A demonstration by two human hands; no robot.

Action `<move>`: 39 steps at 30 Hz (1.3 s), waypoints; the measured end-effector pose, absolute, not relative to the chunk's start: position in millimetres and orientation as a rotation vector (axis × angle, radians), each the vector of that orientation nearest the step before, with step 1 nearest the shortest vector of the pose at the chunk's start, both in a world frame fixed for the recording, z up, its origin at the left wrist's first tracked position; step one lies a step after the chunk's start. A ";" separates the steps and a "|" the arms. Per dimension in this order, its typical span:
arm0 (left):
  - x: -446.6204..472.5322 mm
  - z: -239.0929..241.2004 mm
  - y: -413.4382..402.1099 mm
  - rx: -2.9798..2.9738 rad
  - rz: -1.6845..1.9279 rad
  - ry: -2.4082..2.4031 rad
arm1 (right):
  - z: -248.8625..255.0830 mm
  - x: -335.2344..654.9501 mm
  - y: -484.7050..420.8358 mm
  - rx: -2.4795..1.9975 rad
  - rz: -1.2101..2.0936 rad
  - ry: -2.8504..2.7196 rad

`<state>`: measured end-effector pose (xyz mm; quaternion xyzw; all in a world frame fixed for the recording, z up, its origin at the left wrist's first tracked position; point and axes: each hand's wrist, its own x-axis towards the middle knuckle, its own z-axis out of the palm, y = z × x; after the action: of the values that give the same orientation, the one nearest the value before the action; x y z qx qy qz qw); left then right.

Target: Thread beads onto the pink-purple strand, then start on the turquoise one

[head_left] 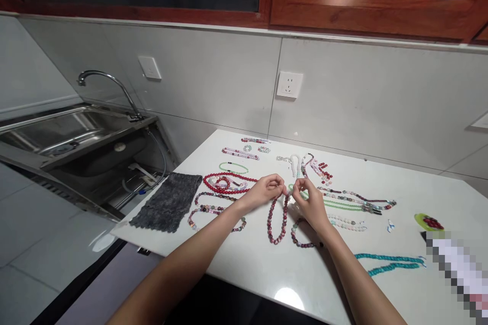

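Observation:
A loop of dark red and pink beads [277,233] hangs down to the white countertop between my hands. My left hand [267,189] is closed in a pinch at the upper left end of this bead strand. Opposite it, my right hand [309,200] also pinches, close to the strand's other end; any thin cord between the fingertips is too small to make out. Under my left forearm and wrist lie a bright red bead necklace [213,188] and mixed-colour strands [192,221]. Beside my right wrist is a dark bead loop [301,245], partly covered.
A dark grey cloth [168,203] lies at the counter's left end, near a steel sink [57,129] with a faucet [110,77]. Turquoise strands [392,267], green strands [343,205] and a small green dish [421,221] of red beads are on the right. Wooden cabinets [274,20] hang above.

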<state>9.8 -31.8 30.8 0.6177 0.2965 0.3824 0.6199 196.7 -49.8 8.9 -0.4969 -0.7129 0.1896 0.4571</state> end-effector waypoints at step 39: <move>7.6 19.9 -24.3 1.467 1.008 0.885 | 15.7 192.8 -57.2 -1.197 0.308 -1.996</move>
<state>7.6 -24.3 19.9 0.6187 0.3731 0.4248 0.5454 192.8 -57.2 15.7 -0.4700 -0.7842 0.1210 0.3866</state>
